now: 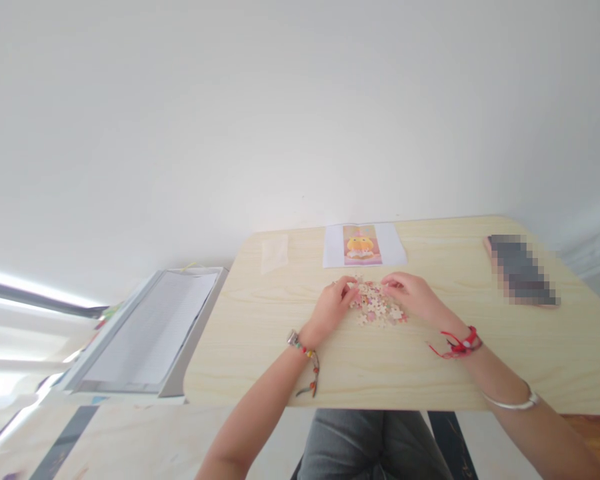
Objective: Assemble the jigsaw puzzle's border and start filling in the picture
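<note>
A person sits at a pale wooden table (pixel 260 347), seen from above, both forearms reaching forward. A small heap of jigsaw pieces (pixel 377 305), cream and pink, lies near the table's middle, between the two hands. The left hand (pixel 333 305) rests on the heap's left edge with fingers curled onto the pieces; whether it pinches one is too small to tell. The right hand (pixel 411 293) touches the heap's right side, fingertips bent down on the pieces, its grasp equally unclear. Just beyond the heap lies a printed sheet (pixel 364 245) showing a yellow cartoon figure on pink; no writing on it is readable. At far right sits a dark flat object (pixel 521 270), blurred out. A faint clear wrapper (pixel 275 253) lies far left. Left of the table, a grey tray (pixel 145 333) holds paper with print too fine to read. Broad bare tabletop surrounds the heap; the near edge crosses both forearms.
</note>
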Demonstrator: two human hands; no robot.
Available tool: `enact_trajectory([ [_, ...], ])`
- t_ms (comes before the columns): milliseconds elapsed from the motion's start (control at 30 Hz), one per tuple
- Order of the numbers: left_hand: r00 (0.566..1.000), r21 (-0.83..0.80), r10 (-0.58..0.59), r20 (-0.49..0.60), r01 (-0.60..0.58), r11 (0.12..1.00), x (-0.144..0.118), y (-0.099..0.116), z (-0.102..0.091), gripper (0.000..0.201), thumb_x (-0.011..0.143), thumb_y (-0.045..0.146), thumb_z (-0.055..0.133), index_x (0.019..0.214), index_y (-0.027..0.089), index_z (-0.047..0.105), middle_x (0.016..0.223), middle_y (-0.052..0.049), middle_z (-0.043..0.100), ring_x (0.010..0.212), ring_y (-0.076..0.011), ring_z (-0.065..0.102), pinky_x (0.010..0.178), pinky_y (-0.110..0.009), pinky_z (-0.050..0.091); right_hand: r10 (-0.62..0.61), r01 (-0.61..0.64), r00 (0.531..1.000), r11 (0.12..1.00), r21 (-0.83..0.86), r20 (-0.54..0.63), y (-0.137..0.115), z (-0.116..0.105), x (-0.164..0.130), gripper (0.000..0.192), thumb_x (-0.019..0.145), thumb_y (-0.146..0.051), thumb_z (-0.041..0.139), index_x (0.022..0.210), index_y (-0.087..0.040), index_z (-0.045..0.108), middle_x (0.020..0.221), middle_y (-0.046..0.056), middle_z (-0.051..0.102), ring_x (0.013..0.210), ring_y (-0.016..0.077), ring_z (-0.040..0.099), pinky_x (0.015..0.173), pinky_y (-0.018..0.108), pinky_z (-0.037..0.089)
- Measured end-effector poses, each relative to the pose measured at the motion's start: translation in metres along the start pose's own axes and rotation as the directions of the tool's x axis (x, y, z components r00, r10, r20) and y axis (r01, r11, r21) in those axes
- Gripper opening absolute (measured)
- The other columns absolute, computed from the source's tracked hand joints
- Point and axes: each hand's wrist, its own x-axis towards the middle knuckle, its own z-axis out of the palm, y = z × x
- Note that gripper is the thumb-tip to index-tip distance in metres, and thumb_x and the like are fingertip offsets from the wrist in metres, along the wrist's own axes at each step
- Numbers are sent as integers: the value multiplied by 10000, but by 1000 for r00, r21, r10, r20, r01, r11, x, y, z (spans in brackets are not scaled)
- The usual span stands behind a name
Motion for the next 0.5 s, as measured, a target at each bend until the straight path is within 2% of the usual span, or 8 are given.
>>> enact_trajectory([
  [133,999,122,35,-10,-34,992,1,-2,1,207,902,294,422,983,203,589,784,-8,637,765,-152,587,735,-270,445,-148,141,987,985,-103,-68,1,2,1,195,815,-286,521,952,-189,620,979,87,617,946,214,577,860,370,448],
  [233,996,202,79,-31,-71,977,1,-5,1,204,907,262,409,938,200,602,874,-33,624,835,-165,583,781,-287,447,-221,217,975,969,-121,-21,0,6,1,312,798,-302,562,1094,-206,585,1083,94,587,1046,229,534,913,392,425],
  [367,990,250,120,-80,-97,963,1,-11,3,203,899,246,421,965,191,605,891,-47,583,836,-168,578,782,-294,469,-216,223,974,967,-126,69,-8,11,1,319,812,-263,551,1125,-209,579,1029,80,613,967,214,563,868,381,445],
  [500,981,248,169,-91,-142,958,1,-16,5,239,869,159,432,1037,187,599,962,-60,565,883,-171,565,816,-304,475,-170,174,984,980,-98,51,-12,7,1,210,857,-192,456,962,-192,639,905,65,645,850,184,598,789,334,465],
])
